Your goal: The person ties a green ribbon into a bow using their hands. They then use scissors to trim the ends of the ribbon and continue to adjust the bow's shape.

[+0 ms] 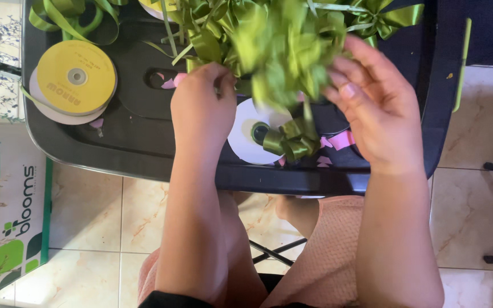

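1. Over the dark plastic stool [132, 142], both your hands work on a green ribbon bow [283, 48] — blurred in the head view, its loops fanned out above your fingers.
2. Your left hand [202, 108] is closed on the bow's left underside, fingers curled tight around ribbon.
3. Your right hand [372, 111] is spread wide, its fingertips touching the bow's right edge — holding nothing clamped.
4. Just below the bow, a smaller green bow [292, 141] lies against a white ribbon spool [246, 137] between your wrists.
5. A yellow ribbon spool [75, 80] sits well apart on the stool's left side.
6. Pink paper scraps [340, 140] lie near your right hand.
7. A printed box [15, 222] stands on the tiled floor [475, 205] beside the stool.
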